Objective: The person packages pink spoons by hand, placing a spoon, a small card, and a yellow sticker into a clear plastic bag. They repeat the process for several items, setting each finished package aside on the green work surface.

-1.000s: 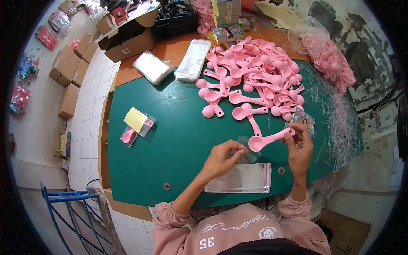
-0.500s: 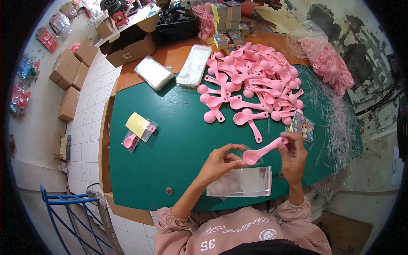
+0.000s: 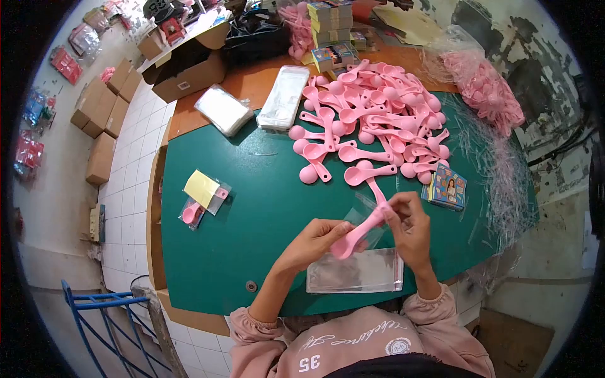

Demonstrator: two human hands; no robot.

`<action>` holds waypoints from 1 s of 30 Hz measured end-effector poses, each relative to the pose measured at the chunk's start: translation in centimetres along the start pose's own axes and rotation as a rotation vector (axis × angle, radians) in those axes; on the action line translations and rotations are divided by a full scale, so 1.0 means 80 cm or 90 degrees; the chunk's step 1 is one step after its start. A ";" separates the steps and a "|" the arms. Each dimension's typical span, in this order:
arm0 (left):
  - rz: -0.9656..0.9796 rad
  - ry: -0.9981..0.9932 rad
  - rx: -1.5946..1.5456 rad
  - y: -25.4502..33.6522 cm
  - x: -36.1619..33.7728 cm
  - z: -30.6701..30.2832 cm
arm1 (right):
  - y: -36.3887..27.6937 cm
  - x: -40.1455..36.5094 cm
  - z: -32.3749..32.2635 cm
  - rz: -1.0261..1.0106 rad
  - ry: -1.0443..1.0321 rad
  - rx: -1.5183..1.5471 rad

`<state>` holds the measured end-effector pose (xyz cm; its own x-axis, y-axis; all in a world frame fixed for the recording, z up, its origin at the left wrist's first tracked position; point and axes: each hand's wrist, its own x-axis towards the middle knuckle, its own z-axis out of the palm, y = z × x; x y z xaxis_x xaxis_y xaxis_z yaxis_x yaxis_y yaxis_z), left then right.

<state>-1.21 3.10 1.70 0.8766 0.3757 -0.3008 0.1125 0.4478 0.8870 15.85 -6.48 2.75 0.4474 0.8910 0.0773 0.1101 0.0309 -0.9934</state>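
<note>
A pink spoon (image 3: pixel 354 238) is held between my two hands, tilted, with a clear plastic bag partly around or behind it. My left hand (image 3: pixel 318 242) pinches near the bowl end, and my right hand (image 3: pixel 408 227) has its fingers closed at the handle end. Just beneath my hands lies a stack of clear bags (image 3: pixel 353 272). Beyond them spreads a large pile of pink spoons (image 3: pixel 378 113). Small printed cards (image 3: pixel 447 187) lie to the right of it. Two packed bags (image 3: pixel 205 192) rest on the left, one with a yellow card.
Two stacks of clear bags (image 3: pixel 283 97) sit at the back of the green table (image 3: pixel 214 252), near an open cardboard box (image 3: pixel 189 75). Bundled cards (image 3: pixel 331 25) stand behind the spoons. Plastic scraps (image 3: pixel 498 189) and a bag of pink spoons (image 3: pixel 485 88) line the right side.
The spoon has moved left and down and is tilted more steeply. My right hand has shifted left with its handle, and the clear bag shows more widely between my hands.
</note>
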 end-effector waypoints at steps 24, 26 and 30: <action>0.068 0.075 0.041 0.004 0.002 -0.007 | -0.015 0.053 -0.184 -0.023 0.339 -0.532; 0.071 0.071 0.039 0.003 0.002 -0.006 | -0.027 0.063 -0.190 -0.004 0.280 -0.477; 0.066 0.045 0.041 0.003 0.002 -0.005 | 0.004 0.077 -0.220 0.074 0.140 -0.810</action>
<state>-1.23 3.58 1.72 0.8504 0.4742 -0.2280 0.0547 0.3514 0.9346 34.29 -8.96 4.39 0.6334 0.7629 0.1298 0.7679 -0.5988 -0.2276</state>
